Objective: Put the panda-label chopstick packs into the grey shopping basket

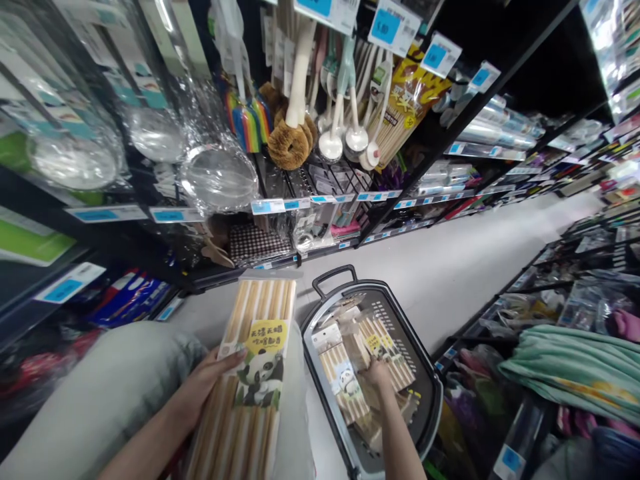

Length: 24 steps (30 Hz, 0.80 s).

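Note:
A long clear pack of wooden chopsticks (260,413), with a panda on its yellow and green label, is in my left hand (217,367); the thumb lies across its front. My right hand (377,375) reaches down into a dark grey shopping basket (430,393), its fingers closed at a pack of chopsticks (393,347) with a yellow label. The fingertips there are partly hidden. Beside that hand in the basket lies another panda-labelled pack (344,377), with further brown and clear packages beneath and around it.
The basket, its handle (335,275) raised at the far end, stands on the pale aisle floor (450,267). Shelving ahead carries wrapped strainers (219,177), spoons (331,143), brown brushes (290,143) and bagged skewers (400,107). At right, a shelf holds a green folded cloth (575,367).

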{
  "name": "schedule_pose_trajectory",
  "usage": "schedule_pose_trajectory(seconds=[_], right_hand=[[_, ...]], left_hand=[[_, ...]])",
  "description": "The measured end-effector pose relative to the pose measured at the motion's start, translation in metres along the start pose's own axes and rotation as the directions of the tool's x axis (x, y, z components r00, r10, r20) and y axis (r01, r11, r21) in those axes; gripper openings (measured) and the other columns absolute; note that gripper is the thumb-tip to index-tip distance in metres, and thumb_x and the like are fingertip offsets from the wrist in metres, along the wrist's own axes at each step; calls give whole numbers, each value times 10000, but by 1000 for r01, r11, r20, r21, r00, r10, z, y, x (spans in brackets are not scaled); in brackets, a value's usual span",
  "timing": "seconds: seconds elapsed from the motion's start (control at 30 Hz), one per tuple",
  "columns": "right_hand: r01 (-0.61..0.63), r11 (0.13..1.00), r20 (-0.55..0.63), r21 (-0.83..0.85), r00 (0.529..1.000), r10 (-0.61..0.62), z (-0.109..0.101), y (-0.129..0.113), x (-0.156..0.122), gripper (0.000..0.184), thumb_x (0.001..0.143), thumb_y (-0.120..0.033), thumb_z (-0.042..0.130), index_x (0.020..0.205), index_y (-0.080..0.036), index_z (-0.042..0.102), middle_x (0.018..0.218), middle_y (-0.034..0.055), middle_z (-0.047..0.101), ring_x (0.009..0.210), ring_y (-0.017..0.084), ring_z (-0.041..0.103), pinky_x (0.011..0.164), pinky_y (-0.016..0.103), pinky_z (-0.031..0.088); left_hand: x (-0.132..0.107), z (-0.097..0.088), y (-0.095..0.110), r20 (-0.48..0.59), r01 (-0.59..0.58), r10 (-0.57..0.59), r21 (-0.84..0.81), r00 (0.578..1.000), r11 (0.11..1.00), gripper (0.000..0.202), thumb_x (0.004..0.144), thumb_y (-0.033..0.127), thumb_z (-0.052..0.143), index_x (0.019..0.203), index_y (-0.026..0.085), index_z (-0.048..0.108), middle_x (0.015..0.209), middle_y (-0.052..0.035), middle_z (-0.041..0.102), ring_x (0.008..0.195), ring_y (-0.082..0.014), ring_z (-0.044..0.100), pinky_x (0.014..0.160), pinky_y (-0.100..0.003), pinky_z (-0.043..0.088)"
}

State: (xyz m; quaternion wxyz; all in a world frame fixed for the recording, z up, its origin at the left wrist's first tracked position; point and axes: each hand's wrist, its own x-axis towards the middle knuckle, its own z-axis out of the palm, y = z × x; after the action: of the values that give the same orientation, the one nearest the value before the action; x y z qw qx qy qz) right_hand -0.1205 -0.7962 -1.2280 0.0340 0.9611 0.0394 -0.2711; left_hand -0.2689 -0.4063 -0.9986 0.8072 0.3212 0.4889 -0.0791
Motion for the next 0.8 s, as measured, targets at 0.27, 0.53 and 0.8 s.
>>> schedule_pose_trajectory(seconds=[0.27,0.53,0.8], right_hand=[[-55,998,-31,27,998,56,-14,-9,-33,402,851,-296,526,1179,-63,529,1022,178,676,926,272,666,735,306,455],[134,982,-103,-134,984,-148,-32,-51,-99,359,844,-242,487,1163,-90,555,1163,211,602,1021,323,607,827,369,454],[164,984,-16,-68,986,-165,-23,-79,-107,408,845,-264,478,1198,-68,542,1149,220,611,1027,296,615,843,357,469]], left_hand=[[8,-8,-5,25,-31,31,1,999,1000,851,297,453,962,950,136,517,691,-41,690,632,-256,676,551,-276,563],[6,-3,-4,23,-14,14,11,1000,1000,870,316,428,964,1012,137,530,726,-54,708,653,-281,683,567,-319,589],[8,-8,-6,31,-51,50,17,998,999,884,298,448,960,1004,136,530,656,-33,685,592,-270,675,509,-293,571]])
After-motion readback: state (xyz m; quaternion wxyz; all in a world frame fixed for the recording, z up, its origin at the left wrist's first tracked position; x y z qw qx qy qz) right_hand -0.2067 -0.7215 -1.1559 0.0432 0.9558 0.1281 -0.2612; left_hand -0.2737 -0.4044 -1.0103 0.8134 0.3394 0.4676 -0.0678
